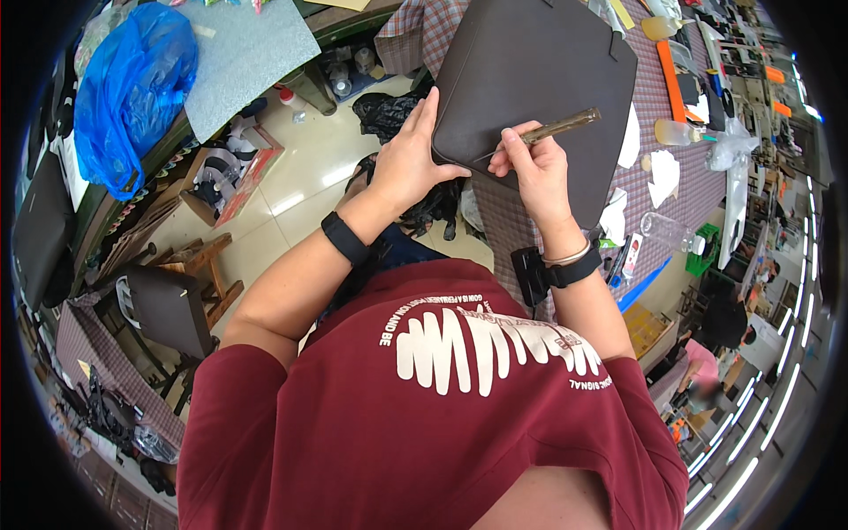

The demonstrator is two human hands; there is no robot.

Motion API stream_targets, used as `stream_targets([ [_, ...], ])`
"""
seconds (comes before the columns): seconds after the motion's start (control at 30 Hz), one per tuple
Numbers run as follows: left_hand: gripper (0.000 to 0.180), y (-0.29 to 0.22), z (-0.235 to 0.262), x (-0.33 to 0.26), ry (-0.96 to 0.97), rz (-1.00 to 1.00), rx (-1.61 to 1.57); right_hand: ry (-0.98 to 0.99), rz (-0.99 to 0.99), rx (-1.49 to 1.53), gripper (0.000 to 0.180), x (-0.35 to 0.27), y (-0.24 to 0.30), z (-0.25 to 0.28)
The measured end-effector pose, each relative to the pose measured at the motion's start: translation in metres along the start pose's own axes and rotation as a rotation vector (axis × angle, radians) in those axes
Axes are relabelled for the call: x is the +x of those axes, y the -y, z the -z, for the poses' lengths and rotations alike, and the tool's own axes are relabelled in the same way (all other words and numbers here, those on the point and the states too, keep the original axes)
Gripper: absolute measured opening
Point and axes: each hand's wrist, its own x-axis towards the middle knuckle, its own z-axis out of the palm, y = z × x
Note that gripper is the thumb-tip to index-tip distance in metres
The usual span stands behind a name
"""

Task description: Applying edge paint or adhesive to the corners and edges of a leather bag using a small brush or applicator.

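Note:
A dark brown leather-like bag or case (539, 79) with rounded corners lies on the checked cloth in front of me. My left hand (415, 150) rests against its near left corner, fingers stretched up along the side and thumb spread along the near edge. In my right hand (532, 168) is a slim tool with a brown handle (565, 125), pinched between thumb and fingers. The handle slants up to the right over the bag. Its thin tip points at the near edge, close to my left thumb; whether it touches cannot be made out.
Right of the bag, the checked tablecloth (649, 199) carries a clear plastic bottle (671, 231), yellowish bottles (676, 132) and white scraps (662, 177). A blue plastic bag (137, 93) lies on the left table. Below stands an open carton (231, 190). People work far right.

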Motion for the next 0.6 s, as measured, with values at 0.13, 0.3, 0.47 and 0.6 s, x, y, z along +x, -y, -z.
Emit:
stream_targets([
  [0.13, 0.11, -0.004, 0.0011, 0.0, -0.013, 0.019, -0.016, 0.02, -0.008, -0.046, 0.012, -0.0006, 0.0012, 0.0],
  [0.3, 0.111, -0.0027, -0.0003, -0.0002, -0.018, 0.016, -0.01, 0.009, -0.02, -0.055, 0.013, 0.0004, 0.0022, -0.0038],
  [0.47, 0.112, -0.0012, -0.001, -0.0002, -0.024, 0.011, -0.007, 0.009, -0.033, -0.063, 0.013, 0.0014, 0.0011, -0.0032],
  [0.6, 0.112, -0.003, -0.0003, -0.0008, -0.021, 0.015, 0.003, 0.032, -0.061, -0.119, 0.012, 0.0008, 0.0029, -0.0038],
])
